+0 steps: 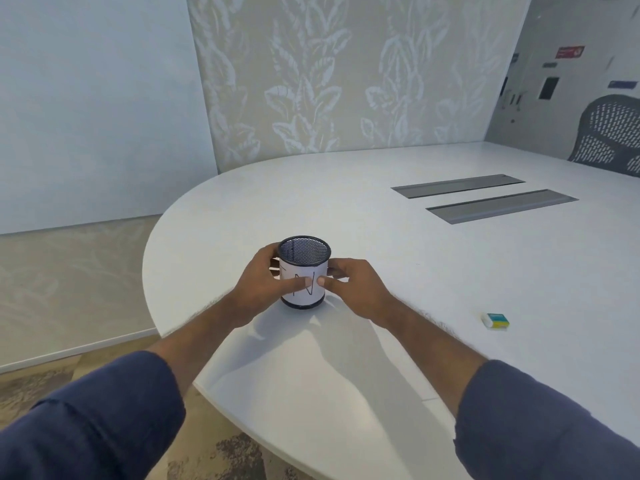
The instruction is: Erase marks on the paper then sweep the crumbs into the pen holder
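Paper (304,282) wrapped the pen holder (304,252), pinched by your left hand (266,285) and right hand (353,282). Rubbing there (eraser (496,321) lay apart) could have tipped it.

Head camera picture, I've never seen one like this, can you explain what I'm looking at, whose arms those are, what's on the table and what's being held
There is no machine here. The single picture comes from a wide-angle camera worn on a person's head, looking forward and down, so the two arms in dark blue sleeves are the wearer's own.

Both hands grip a black mesh pen holder standing upright on a white table. A sheet of paper with pen marks on it is wrapped around the holder. The left hand holds one side, the right hand the other, thumbs pressing on the paper at the front.

An eraser in a teal and yellow sleeve lies untouched to the right. Two grey panels are set into the tabletop farther back, and a mesh chair stands at the far right.
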`<control>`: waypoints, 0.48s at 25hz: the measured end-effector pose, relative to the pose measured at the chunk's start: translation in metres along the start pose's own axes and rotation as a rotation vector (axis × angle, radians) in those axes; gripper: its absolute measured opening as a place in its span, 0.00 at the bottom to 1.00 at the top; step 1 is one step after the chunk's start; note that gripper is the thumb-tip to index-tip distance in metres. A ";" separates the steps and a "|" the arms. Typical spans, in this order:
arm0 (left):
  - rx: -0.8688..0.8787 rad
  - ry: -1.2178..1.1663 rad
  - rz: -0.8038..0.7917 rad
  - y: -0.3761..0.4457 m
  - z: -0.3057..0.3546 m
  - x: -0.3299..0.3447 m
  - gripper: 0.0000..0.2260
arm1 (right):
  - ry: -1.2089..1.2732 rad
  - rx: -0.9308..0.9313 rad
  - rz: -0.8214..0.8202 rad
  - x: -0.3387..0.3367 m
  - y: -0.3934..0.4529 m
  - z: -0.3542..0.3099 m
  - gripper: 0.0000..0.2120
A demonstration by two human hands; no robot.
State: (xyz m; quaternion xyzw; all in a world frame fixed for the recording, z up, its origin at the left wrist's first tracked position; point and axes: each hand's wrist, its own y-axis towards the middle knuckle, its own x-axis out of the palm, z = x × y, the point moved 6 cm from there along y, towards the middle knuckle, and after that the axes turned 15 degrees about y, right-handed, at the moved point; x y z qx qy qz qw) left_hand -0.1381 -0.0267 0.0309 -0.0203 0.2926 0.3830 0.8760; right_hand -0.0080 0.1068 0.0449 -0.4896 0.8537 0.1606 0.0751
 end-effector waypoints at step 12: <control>0.032 0.153 0.073 0.002 -0.020 0.009 0.43 | -0.162 0.055 -0.021 0.004 0.006 0.019 0.24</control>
